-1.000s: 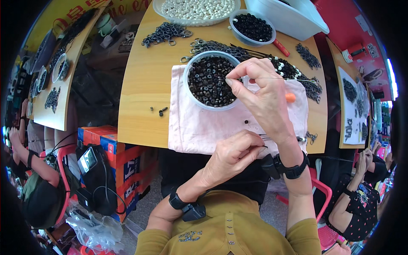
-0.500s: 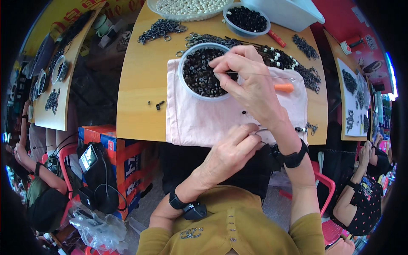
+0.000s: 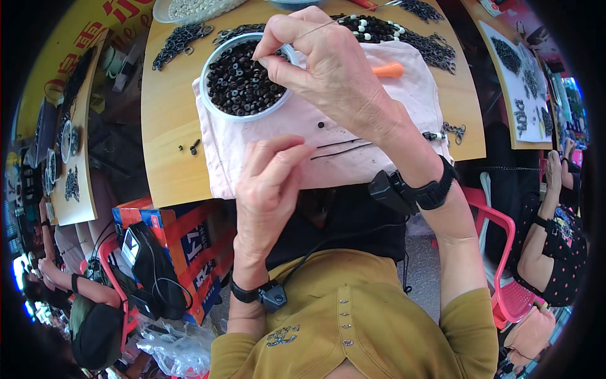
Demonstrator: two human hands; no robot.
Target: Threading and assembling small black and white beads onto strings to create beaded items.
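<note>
My right hand (image 3: 338,72) pinches a thin metal wire needle (image 3: 331,25) over a clear bowl (image 3: 203,95) full of dark beads (image 3: 243,82). The needle's looped end points to the far right; its tip is hidden at my fingers. My left hand (image 3: 268,180) hovers at the near edge of a pink cloth (image 3: 218,164), fingers loosely bent and apart, nothing visible in them. Just right of its fingertips, black cords (image 3: 344,150) lie on the cloth. One loose black bead (image 3: 320,125) rests between my hands.
An orange handle (image 3: 387,69) lies on the cloth, beyond my right wrist. Chain bundles (image 3: 180,45) and strands of black and white beads (image 3: 379,30) lie farther back. A few loose beads (image 3: 194,148) sit left of the cloth. White beads fill a tray (image 3: 163,14).
The view has shifted, so the table sits farther up and left. My left hand has let go of the black cord and moved away from it. My right hand keeps the needle at the bead bowl.
</note>
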